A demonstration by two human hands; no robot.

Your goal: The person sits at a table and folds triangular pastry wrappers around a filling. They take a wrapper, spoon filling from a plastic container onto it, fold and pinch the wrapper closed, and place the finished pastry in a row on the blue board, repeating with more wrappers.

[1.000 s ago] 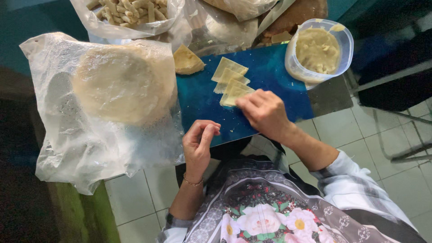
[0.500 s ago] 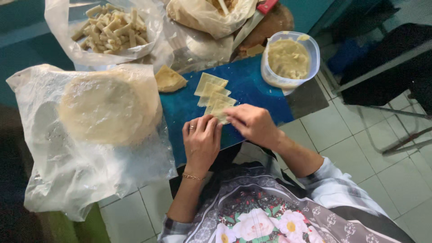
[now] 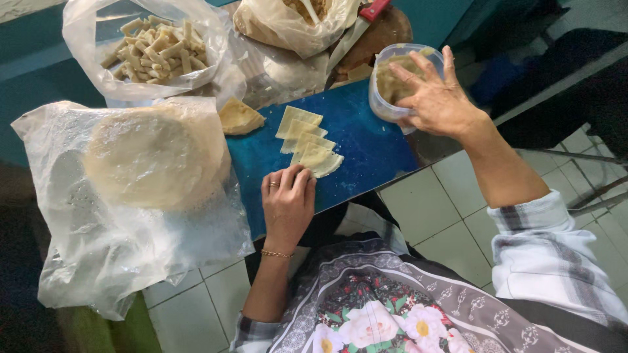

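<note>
The left hand (image 3: 288,199) rests palm down on the blue rectangular table top (image 3: 366,140) near its front edge, fingers held together and slightly curled, fingertips touching the near edge of the lowest pale yellow square dough wrapper (image 3: 318,158); it grips nothing. A ring sits on one finger and a thin bracelet on the wrist. The right hand (image 3: 437,98) is extended over the right edge of the table top, fingers spread wide, fingertips at the rim of the round clear plastic tub (image 3: 386,104); whether it has hold of anything cannot be told. The tub holds a pale beige paste-like filling and stands at the right edge of the table top. The dough wrappers lie in an overlapping row of about four toward the middle of the table top, running back from the left hand. A folded yellow dough piece (image 3: 240,117) lies just beside the row, at the left edge of the blue surface. Further left, a crumpled clear plastic sheet (image 3: 98,255) carries a round flat disc of pale dough (image 3: 154,157). At the back left, a clear plastic bag (image 3: 154,52) holds short rolled dough sticks. At the back centre, a second plastic bag (image 3: 294,23) holds light brown contents that cannot be identified.
</note>
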